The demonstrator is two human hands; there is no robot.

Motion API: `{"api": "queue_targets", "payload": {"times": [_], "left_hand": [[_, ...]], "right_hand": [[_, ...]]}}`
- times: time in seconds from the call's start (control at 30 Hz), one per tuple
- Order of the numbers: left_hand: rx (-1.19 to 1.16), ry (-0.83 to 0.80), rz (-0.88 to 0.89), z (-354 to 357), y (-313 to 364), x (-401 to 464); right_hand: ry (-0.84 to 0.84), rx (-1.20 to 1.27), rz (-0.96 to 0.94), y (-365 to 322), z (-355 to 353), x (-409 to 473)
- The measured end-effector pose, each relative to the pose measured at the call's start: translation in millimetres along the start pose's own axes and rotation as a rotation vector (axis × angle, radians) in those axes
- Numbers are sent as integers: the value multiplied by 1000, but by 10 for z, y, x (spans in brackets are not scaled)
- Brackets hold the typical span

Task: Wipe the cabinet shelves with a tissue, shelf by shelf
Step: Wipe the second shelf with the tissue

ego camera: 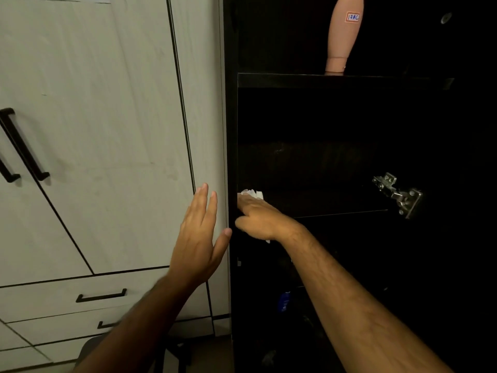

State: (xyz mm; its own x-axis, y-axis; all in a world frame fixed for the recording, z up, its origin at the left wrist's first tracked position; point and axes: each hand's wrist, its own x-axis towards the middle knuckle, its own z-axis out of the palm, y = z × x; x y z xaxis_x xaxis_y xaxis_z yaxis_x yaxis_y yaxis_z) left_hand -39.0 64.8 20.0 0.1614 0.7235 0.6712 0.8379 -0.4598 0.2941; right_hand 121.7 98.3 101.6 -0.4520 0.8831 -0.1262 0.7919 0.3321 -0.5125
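The open dark cabinet [322, 157] fills the right half of the head view. My right hand [258, 216] rests palm down at the left end of the middle shelf [336, 203], pressing a white tissue [251, 194] that peeks out past the fingertips and below the wrist. My left hand [200, 235] is flat with fingers apart, held against the cabinet's left front edge [228, 157], holding nothing. A higher shelf [344, 80] runs across the top.
A tan bottle-shaped object [343, 33] with a red-bordered label stands on the higher shelf. A metal door hinge [398, 195] sticks out at the right. White closed doors with black handles [24, 146] and drawers [100, 296] are on the left. A blue item [284, 301] lies lower inside.
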Motion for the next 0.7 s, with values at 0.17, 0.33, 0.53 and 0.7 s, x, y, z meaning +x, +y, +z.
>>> {"api": "queue_targets", "payload": {"times": [0.17, 0.33, 0.53, 0.7], "left_hand": [[-51, -1, -19, -11, 3, 35], [-94, 21, -57, -27, 52, 105], [-37, -11, -55, -116, 45, 188], [90, 56, -100, -244, 25, 477]], "right_hand": [[-67, -87, -18, 119, 22, -110], [69, 331, 2, 45, 168, -90], [117, 1213, -114, -37, 267, 49], [127, 1219, -202, -116, 217, 114]]}}
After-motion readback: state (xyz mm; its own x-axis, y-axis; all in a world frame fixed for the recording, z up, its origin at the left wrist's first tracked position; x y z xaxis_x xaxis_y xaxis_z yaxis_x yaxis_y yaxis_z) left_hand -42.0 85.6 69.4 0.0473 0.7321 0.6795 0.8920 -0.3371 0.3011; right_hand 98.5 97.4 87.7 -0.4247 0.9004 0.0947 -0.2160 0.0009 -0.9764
